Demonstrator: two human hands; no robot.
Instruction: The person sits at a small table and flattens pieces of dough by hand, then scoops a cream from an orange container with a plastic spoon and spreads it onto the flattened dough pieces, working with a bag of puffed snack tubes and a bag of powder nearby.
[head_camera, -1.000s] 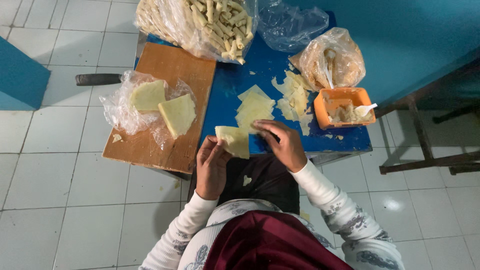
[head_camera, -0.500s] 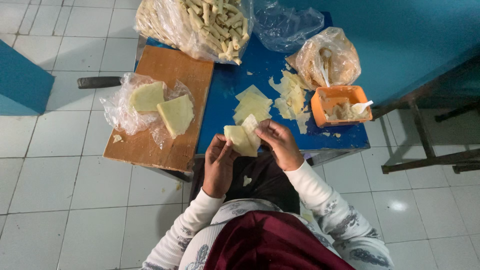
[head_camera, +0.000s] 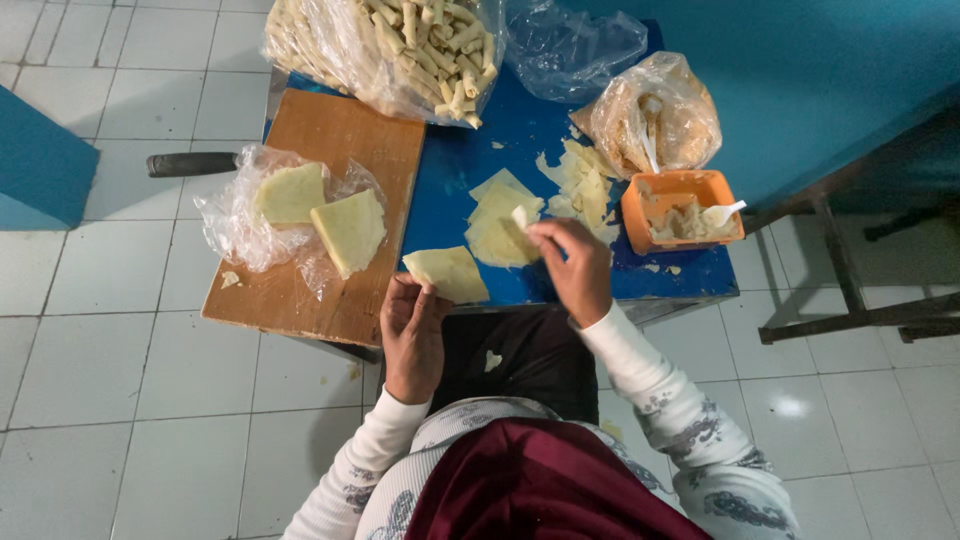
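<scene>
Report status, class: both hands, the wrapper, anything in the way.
Left hand holds wrapper. Right hand pinches small scrap over stack. Nothing between hands.

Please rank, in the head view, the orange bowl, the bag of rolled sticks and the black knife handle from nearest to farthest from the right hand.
From the right hand:
1. Orange bowl, just to its right on the blue table.
2. Bag of rolled sticks, at the table's far edge, up and left.
3. Black knife handle, far left, beyond the wooden board.

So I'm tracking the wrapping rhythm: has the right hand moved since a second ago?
Yes. The right hand has lifted off the sheet near the table edge toward the orange bowl, pinching a small pale scrap.
</scene>
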